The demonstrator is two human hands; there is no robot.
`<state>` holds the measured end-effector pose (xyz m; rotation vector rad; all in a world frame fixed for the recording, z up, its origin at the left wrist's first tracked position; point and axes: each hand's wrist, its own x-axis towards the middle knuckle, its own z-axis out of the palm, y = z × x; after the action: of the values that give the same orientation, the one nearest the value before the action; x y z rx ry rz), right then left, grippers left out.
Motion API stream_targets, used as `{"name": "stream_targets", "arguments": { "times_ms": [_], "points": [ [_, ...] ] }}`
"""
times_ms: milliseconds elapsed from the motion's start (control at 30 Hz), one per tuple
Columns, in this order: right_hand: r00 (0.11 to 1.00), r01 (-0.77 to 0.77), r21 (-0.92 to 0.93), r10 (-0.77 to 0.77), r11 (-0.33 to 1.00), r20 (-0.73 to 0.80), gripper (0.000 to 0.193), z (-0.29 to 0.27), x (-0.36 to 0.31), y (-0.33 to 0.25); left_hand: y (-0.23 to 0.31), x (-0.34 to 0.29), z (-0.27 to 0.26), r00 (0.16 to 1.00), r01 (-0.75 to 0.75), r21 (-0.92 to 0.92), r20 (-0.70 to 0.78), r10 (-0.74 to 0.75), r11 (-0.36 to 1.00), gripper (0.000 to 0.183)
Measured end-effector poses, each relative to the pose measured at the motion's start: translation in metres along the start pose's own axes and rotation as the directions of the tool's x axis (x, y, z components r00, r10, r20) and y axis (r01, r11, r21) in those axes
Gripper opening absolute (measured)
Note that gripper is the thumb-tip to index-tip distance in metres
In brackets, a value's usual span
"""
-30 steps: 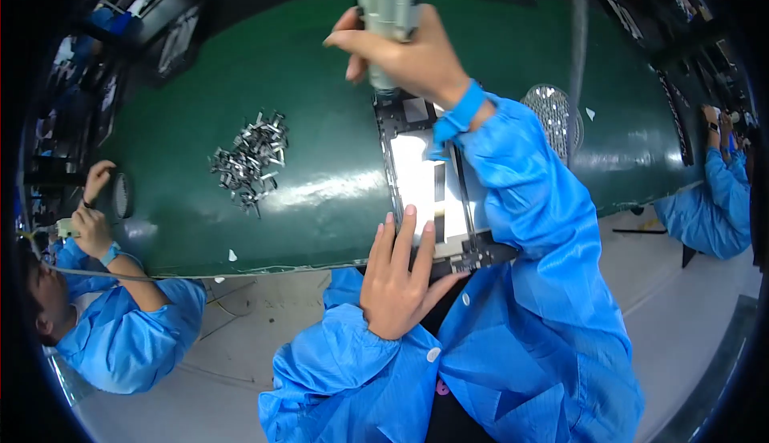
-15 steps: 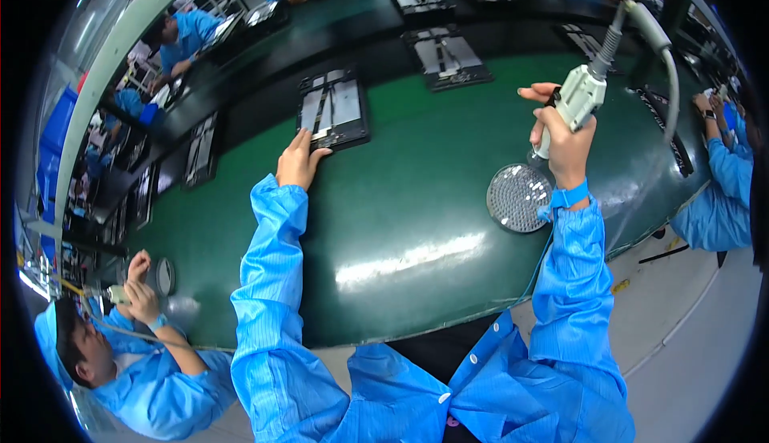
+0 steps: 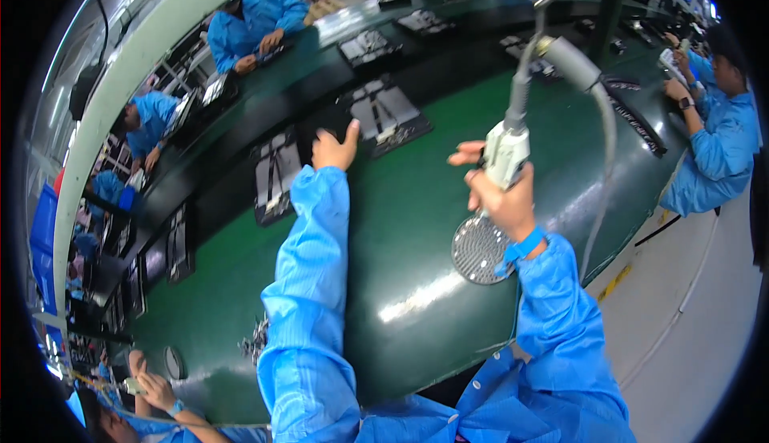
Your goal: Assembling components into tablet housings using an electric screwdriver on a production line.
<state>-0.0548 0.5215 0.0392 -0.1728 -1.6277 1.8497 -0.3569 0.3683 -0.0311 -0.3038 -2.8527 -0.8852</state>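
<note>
My left hand [image 3: 335,148] reaches forward with its fingers spread and holds nothing. It is at the left edge of an opened flat tablet-like device [image 3: 386,113] with silver panels and black strips; whether it touches the device I cannot tell. A similar opened device [image 3: 276,175] lies left of that hand. My right hand [image 3: 513,201] is wrapped round a pale electric screwdriver [image 3: 506,155], held upright, its cable rising from the top. Below that hand sits a round grey dish [image 3: 479,252] with a dotted surface; the hand hides the screwdriver's tip. A blue band circles my right wrist.
More opened devices [image 3: 368,47] lie along the dark strip behind the green tabletop [image 3: 416,227]. Small metal parts [image 3: 255,339] are heaped beside my left sleeve. A grey cable [image 3: 610,146] hangs at the right. Co-workers in blue sit at left, right [image 3: 717,134] and across.
My left hand has left the nearer device and reached to the one on its right, fingers now spread. The view has turned right. My right hand still holds the screwdriver above the dish.
</note>
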Motion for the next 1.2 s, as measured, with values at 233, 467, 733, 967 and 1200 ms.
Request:
{"name": "stream_targets", "arguments": {
  "times_ms": [233,467,733,967,1200],
  "points": [
    [0.999,0.016,0.002,-0.016,1.0,-0.04,0.03,0.001,-0.012,0.009,0.034,0.065,0.081,0.894,0.006,0.253,0.432,-0.119,0.967,0.124],
    [1.0,-0.018,0.032,0.019,0.999,-0.016,0.02,0.006,-0.011,0.011,0.015,0.058,0.072,0.996,0.05,-0.231,0.084,-0.032,0.972,0.057],
    [0.996,0.091,-0.082,-0.088,0.992,0.03,0.03,-0.005,-0.003,-0.001,-0.005,-0.2,-0.096,0.996,-0.064,-0.795,-0.018,0.082,0.603,0.055],
    [0.972,0.152,-0.067,-0.137,0.986,0.192,0.024,0.022,-0.021,0.009,-0.063,-0.419,-0.13,0.99,0.141,-0.659,0.079,-0.119,0.739,0.059],
    [0.943,0.168,-0.006,-0.159,0.986,0.294,0.028,0.041,-0.056,-0.006,-0.058,-0.423,-0.139,0.941,-0.05,-0.123,-0.339,0.006,0.991,0.026]
  ]
}}
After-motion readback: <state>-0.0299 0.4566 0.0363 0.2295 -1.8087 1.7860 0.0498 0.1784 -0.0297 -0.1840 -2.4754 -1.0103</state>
